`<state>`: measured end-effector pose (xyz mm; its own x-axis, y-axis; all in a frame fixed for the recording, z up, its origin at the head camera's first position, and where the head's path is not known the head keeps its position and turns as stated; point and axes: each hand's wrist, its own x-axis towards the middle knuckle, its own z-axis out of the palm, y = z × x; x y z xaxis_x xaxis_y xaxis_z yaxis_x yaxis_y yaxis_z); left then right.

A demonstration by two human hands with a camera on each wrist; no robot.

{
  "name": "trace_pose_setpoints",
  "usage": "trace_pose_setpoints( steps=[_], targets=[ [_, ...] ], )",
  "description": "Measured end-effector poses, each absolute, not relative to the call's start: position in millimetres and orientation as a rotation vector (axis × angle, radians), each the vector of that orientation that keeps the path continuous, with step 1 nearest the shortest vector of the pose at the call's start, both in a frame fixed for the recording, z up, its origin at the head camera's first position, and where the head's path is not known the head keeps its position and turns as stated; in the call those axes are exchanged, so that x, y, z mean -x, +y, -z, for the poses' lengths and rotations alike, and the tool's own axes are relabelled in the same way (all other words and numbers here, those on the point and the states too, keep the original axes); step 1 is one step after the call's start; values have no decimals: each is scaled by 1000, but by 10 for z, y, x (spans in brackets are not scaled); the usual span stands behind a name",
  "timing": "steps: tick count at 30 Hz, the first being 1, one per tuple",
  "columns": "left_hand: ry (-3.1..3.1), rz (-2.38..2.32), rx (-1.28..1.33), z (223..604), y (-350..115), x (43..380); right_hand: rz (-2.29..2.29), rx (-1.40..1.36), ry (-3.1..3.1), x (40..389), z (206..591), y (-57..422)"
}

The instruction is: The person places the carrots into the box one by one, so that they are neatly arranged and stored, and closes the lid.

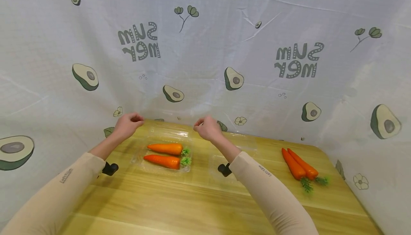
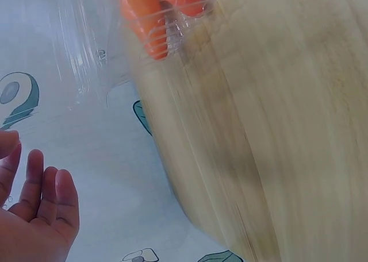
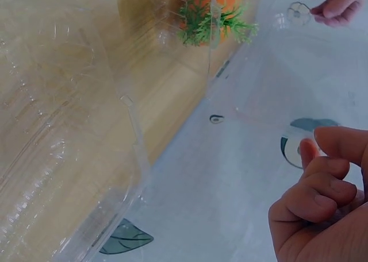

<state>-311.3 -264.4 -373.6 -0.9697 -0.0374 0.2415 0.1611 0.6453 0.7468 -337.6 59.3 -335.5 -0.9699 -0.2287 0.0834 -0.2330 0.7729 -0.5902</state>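
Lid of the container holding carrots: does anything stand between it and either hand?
Nothing visible does. The clear lid, open behind the two carrots, has the left hand at one side and the right hand at the other; whether either touches it, I cannot tell.

From my seat I see a person fitted out in close-fitting pale beige sleeves, the left sleeve and the right sleeve matching. Both end in plain cuffs at the wrists, leaving the hands bare. Small dark lettering runs along each forearm, left and right; I read it as roughly "Let's slim". Soft creases gather low on the right sleeve. By each cuff I see a compact, rounded black wrist fitting, left and right, its finer details too small to tell.
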Motion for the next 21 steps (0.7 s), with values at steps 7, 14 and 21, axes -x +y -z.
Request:
trace_pose_setpoints(
  steps=[7, 14, 21],
  targets=[
    [-2629, 1144, 152, 3758, -2662, 3047, -978, -438, -2951, 3320, 3365, 613],
    [-2612, 1086, 212, 3782, -2703, 2991, -1029, -462, -2965, 3248, 3377, 638],
    [-2602, 1045, 213, 3809, -2726, 2891, -994, -498, -2955, 3178, 3423, 642]
  ],
)
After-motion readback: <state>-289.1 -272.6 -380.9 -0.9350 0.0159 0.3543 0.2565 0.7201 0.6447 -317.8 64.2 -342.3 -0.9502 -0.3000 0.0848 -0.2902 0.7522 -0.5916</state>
